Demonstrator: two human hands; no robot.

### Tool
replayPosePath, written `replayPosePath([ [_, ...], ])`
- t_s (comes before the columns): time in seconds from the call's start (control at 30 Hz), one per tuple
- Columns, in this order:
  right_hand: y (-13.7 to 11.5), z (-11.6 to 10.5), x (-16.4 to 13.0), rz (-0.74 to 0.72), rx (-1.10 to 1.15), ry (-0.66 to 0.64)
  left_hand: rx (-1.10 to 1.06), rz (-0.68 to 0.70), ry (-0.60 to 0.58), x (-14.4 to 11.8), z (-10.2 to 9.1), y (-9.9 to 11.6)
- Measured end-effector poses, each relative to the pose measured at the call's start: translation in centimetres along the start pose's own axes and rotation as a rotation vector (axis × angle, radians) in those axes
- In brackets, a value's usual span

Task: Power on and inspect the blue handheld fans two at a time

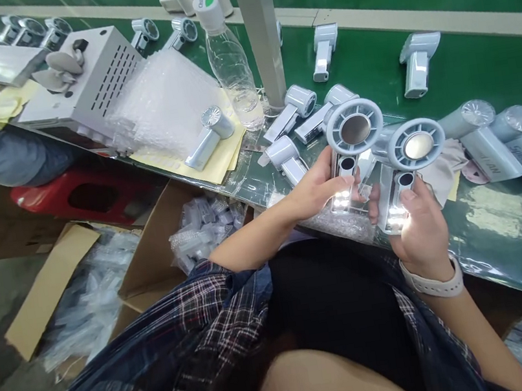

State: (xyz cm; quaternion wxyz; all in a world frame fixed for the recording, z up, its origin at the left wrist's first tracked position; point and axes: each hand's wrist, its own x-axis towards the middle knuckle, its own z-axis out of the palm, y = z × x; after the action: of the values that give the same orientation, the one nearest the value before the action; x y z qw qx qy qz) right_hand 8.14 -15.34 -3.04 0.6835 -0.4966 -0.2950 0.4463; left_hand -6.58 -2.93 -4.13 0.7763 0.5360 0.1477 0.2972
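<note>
At the near edge of the green surface (466, 60), the person's two hands each hold up one handheld fan, heads upward, faces toward the camera. The left hand (318, 187) reaches in from the left with the forearm nearly level, its grip wrapped around the handle of the left fan (354, 129), thumb on the front of the handle. Just beside it, the right hand (419, 224), a pale watch band (434, 284) at the wrist, rises from below with its grip closed around the handle of the right fan (418, 146); the two fan heads almost touch. Left of the hands, toward the surface's left end, a grey metal box (91, 77), a sheet of bubble wrap (163, 99) and one clear plastic bottle (231, 62) stand. Right of the hands, three film-wrapped fans (512, 138) lie side by side.
</note>
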Motion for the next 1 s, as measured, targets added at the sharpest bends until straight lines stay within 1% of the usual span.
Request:
replayPosePath([
  [0.1,-0.2,-0.2,0.0,-0.018,-0.012,0.003,0.041,0.003,-0.043,-0.1,-0.1,0.4],
  [0.13,-0.2,-0.3,0.0,-0.028,-0.017,0.017,0.065,0.005,-0.039,-0.2,-0.1,0.6],
  [0.2,-0.4,-0.5,0.1,-0.040,-0.022,0.052,0.124,-0.006,0.002,-0.3,0.0,1.1],
  [0.27,-0.5,-0.8,0.4,-0.026,0.016,0.062,0.174,-0.037,0.073,-0.5,0.3,1.5],
  [0.33,-0.7,-1.1,0.7,0.030,0.087,0.016,0.181,-0.076,0.137,-0.6,0.7,1.7],
  [0.4,-0.8,-1.2,1.0,0.100,0.147,-0.023,0.127,-0.094,0.158,-0.5,0.9,1.6],
  [0.47,-0.8,-1.1,1.0,0.138,0.166,0.000,0.036,-0.095,0.120,-0.3,1.0,1.3],
  [0.53,-0.9,-0.8,0.7,0.140,0.178,0.031,-0.031,-0.095,0.077,-0.2,0.8,1.0],
  [0.63,-0.9,-0.6,0.0,0.110,0.165,0.051,-0.037,-0.105,0.027,-0.4,0.5,1.0],
  [0.77,-1.4,-0.5,-0.7,0.041,0.087,0.097,-0.050,-0.078,-0.032,-1.1,0.3,1.8],
  [0.83,-1.8,-0.1,-0.6,0.025,0.117,0.095,-0.056,-0.067,-0.015,-1.2,0.5,2.2],
  [0.9,-2.3,0.4,-0.2,0.042,0.184,0.085,-0.072,-0.058,0.002,-1.0,0.7,2.3],
  [1.0,-2.7,1.0,0.3,0.092,0.238,0.018,-0.116,-0.093,-0.055,-0.5,1.1,2.2],
])
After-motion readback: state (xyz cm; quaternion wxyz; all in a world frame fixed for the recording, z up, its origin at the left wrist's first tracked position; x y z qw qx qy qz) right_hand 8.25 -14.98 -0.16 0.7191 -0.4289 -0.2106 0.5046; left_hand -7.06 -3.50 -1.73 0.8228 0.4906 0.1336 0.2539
